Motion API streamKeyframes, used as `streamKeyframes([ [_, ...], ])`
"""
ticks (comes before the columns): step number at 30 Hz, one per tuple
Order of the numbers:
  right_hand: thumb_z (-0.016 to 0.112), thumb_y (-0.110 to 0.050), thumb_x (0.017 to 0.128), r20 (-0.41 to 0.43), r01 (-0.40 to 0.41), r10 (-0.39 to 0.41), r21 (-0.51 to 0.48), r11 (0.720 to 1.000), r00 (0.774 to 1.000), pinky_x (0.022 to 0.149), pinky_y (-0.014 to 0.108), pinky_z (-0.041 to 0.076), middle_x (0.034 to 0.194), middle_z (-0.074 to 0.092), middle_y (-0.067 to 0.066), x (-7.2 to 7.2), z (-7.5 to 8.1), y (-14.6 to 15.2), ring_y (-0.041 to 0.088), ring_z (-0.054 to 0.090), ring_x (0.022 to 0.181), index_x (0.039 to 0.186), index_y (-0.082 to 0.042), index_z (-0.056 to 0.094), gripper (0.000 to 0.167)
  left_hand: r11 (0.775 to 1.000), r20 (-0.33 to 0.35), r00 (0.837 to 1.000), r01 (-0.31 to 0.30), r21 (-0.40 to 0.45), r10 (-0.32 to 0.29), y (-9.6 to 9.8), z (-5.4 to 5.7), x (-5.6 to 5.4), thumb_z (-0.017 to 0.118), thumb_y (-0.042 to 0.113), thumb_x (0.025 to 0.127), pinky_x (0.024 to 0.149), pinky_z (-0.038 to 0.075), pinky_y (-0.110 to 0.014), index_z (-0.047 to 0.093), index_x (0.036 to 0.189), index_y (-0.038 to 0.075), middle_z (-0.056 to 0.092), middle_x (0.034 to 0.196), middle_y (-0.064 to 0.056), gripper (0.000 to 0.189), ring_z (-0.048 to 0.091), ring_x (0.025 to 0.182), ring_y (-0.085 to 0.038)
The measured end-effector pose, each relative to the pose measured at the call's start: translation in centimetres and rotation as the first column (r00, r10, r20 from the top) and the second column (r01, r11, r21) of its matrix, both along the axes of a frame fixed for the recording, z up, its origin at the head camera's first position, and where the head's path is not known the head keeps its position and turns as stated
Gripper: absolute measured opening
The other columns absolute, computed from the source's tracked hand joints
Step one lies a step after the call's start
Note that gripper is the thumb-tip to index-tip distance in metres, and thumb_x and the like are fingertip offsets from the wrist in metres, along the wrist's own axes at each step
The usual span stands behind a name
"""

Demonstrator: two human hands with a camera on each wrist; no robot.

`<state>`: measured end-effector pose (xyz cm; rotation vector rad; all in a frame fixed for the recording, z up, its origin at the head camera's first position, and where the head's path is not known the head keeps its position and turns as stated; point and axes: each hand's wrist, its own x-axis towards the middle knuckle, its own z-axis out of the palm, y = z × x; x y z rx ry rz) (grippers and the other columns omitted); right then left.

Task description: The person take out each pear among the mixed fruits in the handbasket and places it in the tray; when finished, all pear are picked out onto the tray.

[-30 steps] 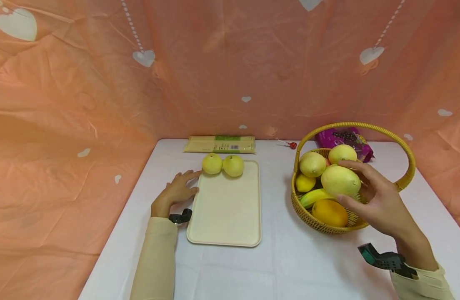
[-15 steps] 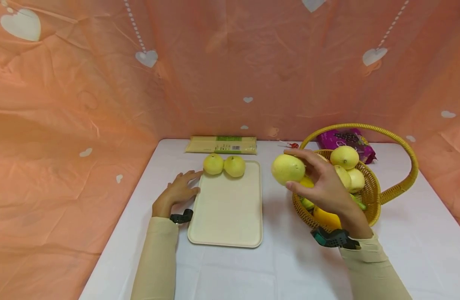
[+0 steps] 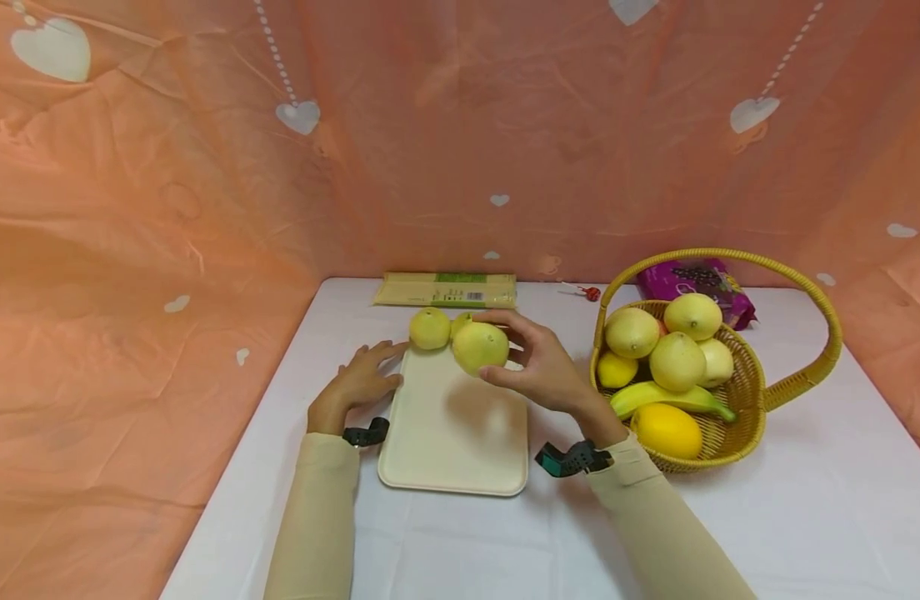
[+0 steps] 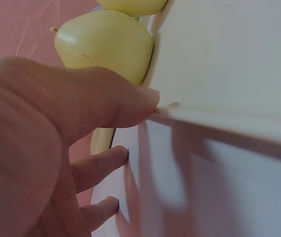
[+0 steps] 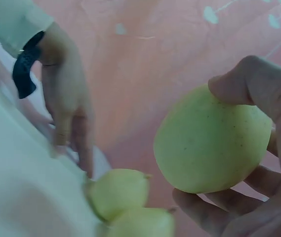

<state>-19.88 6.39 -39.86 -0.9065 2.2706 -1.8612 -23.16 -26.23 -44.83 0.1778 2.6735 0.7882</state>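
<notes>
My right hand (image 3: 544,367) grips a pale yellow-green pear (image 3: 480,347) above the cream tray (image 3: 452,450); its shadow falls on the tray. In the right wrist view the thumb lies on one side of the held pear (image 5: 212,143) and the fingers curl round the other. Two more pears sit side by side at the tray's far end: the left pear (image 3: 429,328) shows whole in the head view, the other is partly hidden behind the held one. At the tray's left edge rests my left hand (image 3: 361,379), its thumb touching the rim and its fingers extended on the table.
On the right stands a wicker basket (image 3: 752,442) with a tall handle, holding several pears, a lemon (image 3: 616,369), a banana (image 3: 673,398) and an orange-yellow fruit (image 3: 667,431). Behind lie a flat yellow packet (image 3: 445,290), a lollipop (image 3: 591,293) and a purple bag (image 3: 700,283).
My right hand has carried the pear leftward from over the basket to over the tray. The left hand has stayed at the tray's edge.
</notes>
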Motion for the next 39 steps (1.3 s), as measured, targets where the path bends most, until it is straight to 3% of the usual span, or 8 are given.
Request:
streamKeyframes([
  [6, 0.084, -0.002, 0.091, 0.078, -0.031, 0.032, -0.008, 0.999, 0.996, 0.106, 0.048, 0.062, 0.158, 0.057, 0.014, -1.6, -2.5, -3.1, 0.034, 0.069, 0.126, 0.151, -0.006, 0.062, 0.064, 1.0, -0.017, 1.0, 0.005, 0.0, -0.005, 0.0, 0.1, 0.1, 0.061, 0.022, 0.106, 0.12, 0.006, -0.091, 0.044, 0.17, 0.021, 0.029, 0.178, -0.024, 0.067, 0.009, 0.166, -0.058],
  [12, 0.084, -0.006, 0.092, 0.149, -0.033, 0.028, 0.034, 0.999, 0.988, 0.103, 0.043, 0.063, 0.155, 0.058, 0.012, -2.7, -4.8, -5.3, 0.033, 0.07, 0.126, 0.15, -0.009, 0.064, 0.061, 1.0, -0.031, 0.999, 0.01, -0.009, -0.011, 0.2, 0.2, 0.1, 0.061, 0.023, 0.105, 0.12, 0.008, -0.091, 0.045, 0.169, 0.021, 0.031, 0.178, -0.024, 0.066, 0.011, 0.166, -0.058],
  [21, 0.084, -0.012, 0.093, 0.131, -0.027, 0.014, 0.094, 0.995, 0.991, 0.105, 0.042, 0.06, 0.148, 0.066, 0.013, -3.9, -7.4, -7.5, 0.029, 0.07, 0.123, 0.15, -0.007, 0.063, 0.06, 1.0, -0.041, 0.999, 0.012, -0.012, -0.013, 0.1, 0.2, 0.1, 0.062, 0.023, 0.105, 0.12, 0.008, -0.091, 0.045, 0.169, 0.021, 0.032, 0.177, -0.024, 0.066, 0.012, 0.166, -0.058],
  [28, 0.085, -0.013, 0.095, 0.063, -0.004, -0.006, 0.17, 0.985, 0.998, 0.108, 0.042, 0.056, 0.149, 0.067, 0.013, -4.0, -8.1, -8.4, 0.026, 0.067, 0.122, 0.151, -0.005, 0.062, 0.062, 0.999, -0.047, 0.999, 0.026, -0.019, -0.027, 0.0, 0.0, 0.2, 0.062, 0.024, 0.106, 0.119, 0.01, -0.092, 0.045, 0.169, 0.02, 0.033, 0.177, -0.024, 0.066, 0.015, 0.166, -0.057],
  [39, 0.084, -0.014, 0.097, 0.021, 0.0, -0.004, 0.194, 0.981, 1.0, 0.11, 0.046, 0.057, 0.156, 0.062, 0.015, -3.7, -7.9, -9.2, 0.029, 0.066, 0.13, 0.157, -0.002, 0.056, 0.067, 1.0, -0.035, 0.999, 0.012, -0.013, -0.012, -0.1, -0.2, 0.0, 0.061, 0.022, 0.105, 0.12, 0.007, -0.092, 0.045, 0.169, 0.023, 0.031, 0.178, -0.023, 0.067, 0.01, 0.166, -0.058],
])
